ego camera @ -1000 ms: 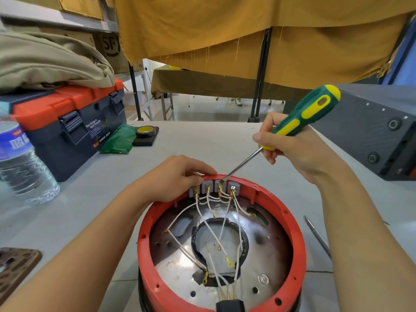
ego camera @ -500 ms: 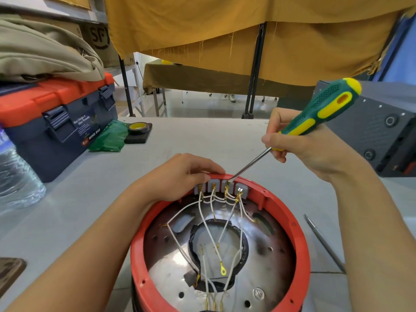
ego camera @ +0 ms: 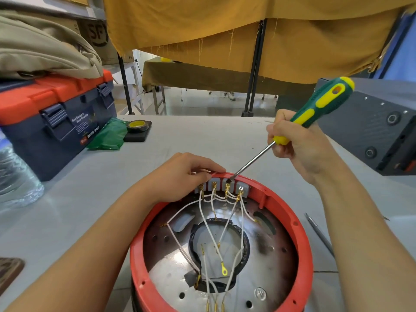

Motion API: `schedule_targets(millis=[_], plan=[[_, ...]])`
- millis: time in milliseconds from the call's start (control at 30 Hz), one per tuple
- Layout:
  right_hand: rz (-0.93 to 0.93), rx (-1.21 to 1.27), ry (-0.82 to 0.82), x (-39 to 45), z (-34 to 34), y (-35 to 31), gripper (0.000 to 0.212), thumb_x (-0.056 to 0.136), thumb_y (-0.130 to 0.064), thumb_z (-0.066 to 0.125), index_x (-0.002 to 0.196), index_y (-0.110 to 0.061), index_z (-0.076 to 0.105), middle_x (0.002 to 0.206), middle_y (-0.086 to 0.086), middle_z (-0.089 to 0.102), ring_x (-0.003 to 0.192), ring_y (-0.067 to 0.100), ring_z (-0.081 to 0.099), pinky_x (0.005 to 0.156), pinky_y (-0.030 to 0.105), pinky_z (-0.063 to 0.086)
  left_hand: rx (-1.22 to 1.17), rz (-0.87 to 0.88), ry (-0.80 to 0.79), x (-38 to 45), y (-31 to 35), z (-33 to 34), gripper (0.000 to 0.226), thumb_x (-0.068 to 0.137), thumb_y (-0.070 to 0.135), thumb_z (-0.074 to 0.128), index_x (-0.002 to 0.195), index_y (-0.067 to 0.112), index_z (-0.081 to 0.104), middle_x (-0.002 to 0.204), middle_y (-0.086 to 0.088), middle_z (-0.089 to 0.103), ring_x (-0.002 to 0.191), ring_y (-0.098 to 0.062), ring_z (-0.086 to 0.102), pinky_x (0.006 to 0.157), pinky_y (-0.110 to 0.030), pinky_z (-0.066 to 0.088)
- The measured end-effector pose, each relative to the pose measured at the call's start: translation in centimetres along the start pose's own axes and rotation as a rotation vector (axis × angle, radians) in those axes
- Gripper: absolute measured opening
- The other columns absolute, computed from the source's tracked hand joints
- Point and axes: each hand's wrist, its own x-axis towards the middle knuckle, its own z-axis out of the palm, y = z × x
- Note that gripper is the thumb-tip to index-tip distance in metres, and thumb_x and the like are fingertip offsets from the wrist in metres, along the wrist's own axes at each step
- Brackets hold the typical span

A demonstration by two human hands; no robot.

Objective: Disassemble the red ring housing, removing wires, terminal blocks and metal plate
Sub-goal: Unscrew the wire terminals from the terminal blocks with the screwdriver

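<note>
Our left hand (ego camera: 180, 176) curls over the far rim of the red ring housing (ego camera: 301, 239), fingers bent round the edge just beside the terminal blocks (ego camera: 222, 188), steadying it. Our right hand (ego camera: 299, 145) grips the green and yellow screwdriver (ego camera: 315, 109) by its handle, shaft slanting down so the tip sits on the third block from the left hand.

Compared with a second ago, the tip has kept to the same terminal while the handle has risen a little higher above the housing; the row of blocks and the white wires (ego camera: 216, 217) look unchanged. We judge the screw is still being worked, so nothing has come free here yet.

Inside the housing lies the metal plate (ego camera: 265, 278), with a dark-rimmed central opening. White wires run from the gold lugs at the blocks down across the plate; one ends in a loose yellow ring lug (ego camera: 224, 271) over the opening, and several more reach the near edge of the housing.

Left of the housing stands a closed toolbox (ego camera: 56, 122), its contents hidden, with a roll of tape (ego camera: 136, 125) nearby. Right of the housing lies a thin metal tool (ego camera: 319, 233).
</note>
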Motion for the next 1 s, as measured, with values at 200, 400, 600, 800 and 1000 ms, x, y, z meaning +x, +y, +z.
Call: schedule_targets(millis=[200,400,600,800,1000], plan=[[0.06,0.102,0.115,0.4,0.5,0.7,0.033,0.068,-0.016,0.057,0.039,-0.024,0.047,0.045,-0.005,0.043,0.036,0.007,0.035,0.038,0.014,0.029,0.019,0.001,0.0,0.0,0.0,-0.1,0.032,0.094,0.013,0.054,0.111,0.036,0.067,0.112,0.017,0.068,0.101,0.004,0.061,0.094,-0.018,0.046],[0.107,0.159,0.194,0.6,0.6,1.2,0.029,0.064,-0.016,0.057,0.037,-0.02,0.049,0.046,0.001,0.04,0.033,0.009,0.03,0.037,0.014,0.025,0.032,-0.002,-0.002,0.0,0.1,-0.1,0.032,0.094,0.013,0.053,0.112,0.036,0.067,0.113,0.017,0.067,0.104,0.002,0.061,0.098,-0.024,0.046],[0.132,0.194,0.265,0.8,0.8,1.4,0.028,0.079,-0.003,0.052,0.055,-0.013,0.043,0.041,-0.004,0.04,0.031,0.008,0.027,0.036,0.013,0.022,0.018,-0.004,0.005,0.1,0.0,-0.1,0.033,0.094,0.012,0.053,0.11,0.037,0.068,0.112,0.018,0.068,0.104,0.005,0.06,0.098,-0.025,0.046],[0.108,0.174,0.244,0.7,1.0,0.9,0.029,0.083,-0.003,0.052,0.058,-0.013,0.04,0.045,-0.003,0.038,0.033,0.008,0.028,0.036,0.013,0.024,0.02,-0.005,0.011,0.1,0.0,-0.1,0.032,0.093,0.011,0.054,0.111,0.034,0.068,0.111,0.02,0.067,0.103,0.006,0.06,0.098,-0.023,0.045],[0.006,0.044,0.048,0.2,0.4,-0.3,0.042,0.087,-0.006,0.055,0.051,-0.023,0.042,0.05,-0.005,0.044,0.041,0.006,0.039,0.04,0.013,0.032,0.018,-0.006,0.011,0.0,0.1,0.0,0.031,0.093,0.009,0.054,0.113,0.029,0.069,0.11,0.018,0.068,0.102,0.007,0.06,0.096,-0.02,0.045]])
